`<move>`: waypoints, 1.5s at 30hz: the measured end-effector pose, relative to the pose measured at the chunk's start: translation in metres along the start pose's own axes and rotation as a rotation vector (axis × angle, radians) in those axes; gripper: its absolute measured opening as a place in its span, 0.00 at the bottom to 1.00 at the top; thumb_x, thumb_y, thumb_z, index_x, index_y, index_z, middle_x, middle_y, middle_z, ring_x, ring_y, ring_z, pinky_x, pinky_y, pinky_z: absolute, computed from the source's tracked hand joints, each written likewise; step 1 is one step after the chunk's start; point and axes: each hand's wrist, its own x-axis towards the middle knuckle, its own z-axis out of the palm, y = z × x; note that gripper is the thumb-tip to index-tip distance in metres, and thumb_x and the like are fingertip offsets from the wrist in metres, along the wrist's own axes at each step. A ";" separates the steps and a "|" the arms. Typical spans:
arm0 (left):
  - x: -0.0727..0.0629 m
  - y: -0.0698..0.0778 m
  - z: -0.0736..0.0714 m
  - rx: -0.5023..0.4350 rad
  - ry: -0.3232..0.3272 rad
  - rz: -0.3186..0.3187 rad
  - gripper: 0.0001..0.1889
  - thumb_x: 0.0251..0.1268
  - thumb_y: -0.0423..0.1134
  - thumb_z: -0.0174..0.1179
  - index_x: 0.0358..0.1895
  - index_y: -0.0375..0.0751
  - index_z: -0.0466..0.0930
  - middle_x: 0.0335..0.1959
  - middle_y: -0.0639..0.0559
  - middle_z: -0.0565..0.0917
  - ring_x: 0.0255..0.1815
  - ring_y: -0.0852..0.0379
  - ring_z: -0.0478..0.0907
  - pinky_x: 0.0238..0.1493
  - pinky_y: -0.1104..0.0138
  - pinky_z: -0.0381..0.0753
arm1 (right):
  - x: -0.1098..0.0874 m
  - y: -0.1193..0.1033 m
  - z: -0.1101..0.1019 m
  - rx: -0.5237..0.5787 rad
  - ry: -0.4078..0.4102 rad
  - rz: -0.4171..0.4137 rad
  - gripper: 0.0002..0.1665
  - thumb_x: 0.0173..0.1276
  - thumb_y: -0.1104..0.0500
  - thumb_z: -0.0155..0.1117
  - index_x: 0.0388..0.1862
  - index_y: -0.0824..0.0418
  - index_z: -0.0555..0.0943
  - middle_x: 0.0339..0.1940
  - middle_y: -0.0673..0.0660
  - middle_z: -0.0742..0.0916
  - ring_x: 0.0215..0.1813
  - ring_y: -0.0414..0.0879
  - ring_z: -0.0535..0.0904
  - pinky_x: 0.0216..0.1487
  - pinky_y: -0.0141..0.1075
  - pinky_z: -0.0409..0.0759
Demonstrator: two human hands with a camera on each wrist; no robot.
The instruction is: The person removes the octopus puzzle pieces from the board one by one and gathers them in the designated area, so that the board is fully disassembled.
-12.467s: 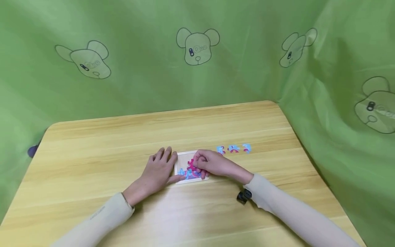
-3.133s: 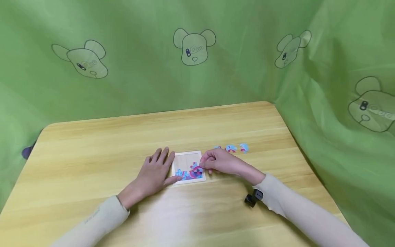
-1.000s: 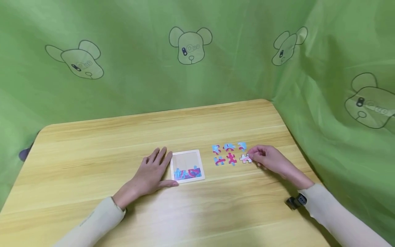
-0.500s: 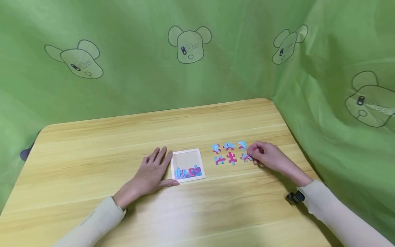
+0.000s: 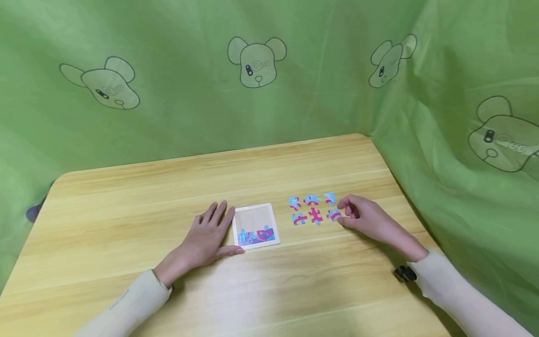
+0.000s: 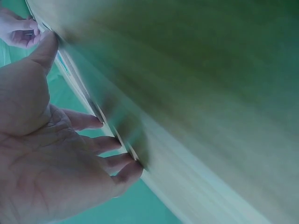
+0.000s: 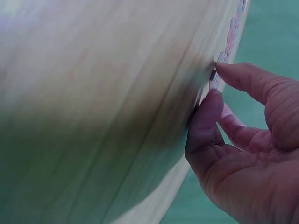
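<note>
My left hand (image 5: 206, 234) lies flat at the left side of a square puzzle tray (image 5: 277, 229), fingers straight at its frame and thumb near its lower left corner. Joined blue, purple and pink pieces (image 5: 254, 236) fill the tray's near part; bare wood shows above them. On the right, my right hand (image 5: 368, 217) pinches the edges of a blue-and-pink puzzle piece (image 5: 333, 215) lying on the table, thumb on the near side, finger on the far side. In the right wrist view the thumb (image 7: 243, 77) and curled finger (image 7: 205, 112) stand either side of that piece.
Several loose puzzle pieces form two rows, among them a pink piece (image 5: 315, 215) and a blue one (image 5: 330, 199). The wooden table (image 5: 168, 196) has rounded far corners. Green cloth (image 5: 177, 117) with printed bear heads hangs behind and at the sides.
My right hand has gone from the tray to the right end of the loose pieces, bringing a piece there. Its thumb and finger have since spread to that piece's edges. The left hand stays.
</note>
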 end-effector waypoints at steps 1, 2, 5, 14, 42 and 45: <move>0.000 0.000 -0.001 -0.002 0.000 0.000 0.55 0.72 0.69 0.66 0.85 0.30 0.60 0.84 0.25 0.59 0.83 0.24 0.56 0.69 0.30 0.69 | 0.000 0.001 0.001 -0.004 0.003 0.000 0.14 0.75 0.61 0.75 0.52 0.65 0.81 0.36 0.53 0.79 0.37 0.47 0.73 0.39 0.36 0.73; 0.000 0.000 -0.001 -0.002 0.001 0.003 0.55 0.72 0.69 0.67 0.85 0.29 0.60 0.84 0.25 0.59 0.83 0.23 0.57 0.68 0.30 0.69 | 0.001 0.001 0.001 -0.008 0.004 0.002 0.13 0.75 0.61 0.75 0.51 0.65 0.81 0.36 0.53 0.79 0.37 0.47 0.73 0.39 0.36 0.73; 0.000 -0.001 0.000 0.001 0.019 0.019 0.55 0.72 0.70 0.66 0.84 0.29 0.61 0.83 0.25 0.60 0.82 0.23 0.58 0.66 0.29 0.70 | 0.001 0.001 0.002 -0.025 0.016 0.010 0.11 0.75 0.60 0.75 0.46 0.63 0.81 0.35 0.52 0.80 0.37 0.47 0.73 0.39 0.37 0.73; 0.000 -0.006 0.007 -0.009 0.048 0.037 0.56 0.72 0.73 0.63 0.85 0.30 0.60 0.83 0.25 0.59 0.82 0.23 0.57 0.66 0.29 0.70 | 0.001 -0.003 0.007 -0.125 0.066 0.019 0.11 0.76 0.57 0.75 0.35 0.59 0.82 0.34 0.52 0.81 0.37 0.47 0.74 0.40 0.42 0.75; 0.000 -0.004 0.002 -0.022 0.013 0.022 0.55 0.72 0.68 0.67 0.85 0.28 0.59 0.84 0.24 0.58 0.83 0.22 0.56 0.68 0.29 0.68 | 0.001 -0.011 0.012 -0.197 0.071 0.103 0.12 0.75 0.58 0.73 0.33 0.59 0.81 0.35 0.55 0.81 0.39 0.51 0.75 0.40 0.45 0.74; 0.000 -0.007 0.008 -0.020 0.032 0.031 0.56 0.72 0.71 0.64 0.85 0.29 0.59 0.84 0.25 0.58 0.83 0.23 0.55 0.67 0.29 0.68 | 0.000 -0.011 0.012 -0.196 0.071 0.096 0.12 0.75 0.58 0.73 0.33 0.60 0.81 0.35 0.56 0.81 0.39 0.51 0.76 0.40 0.45 0.75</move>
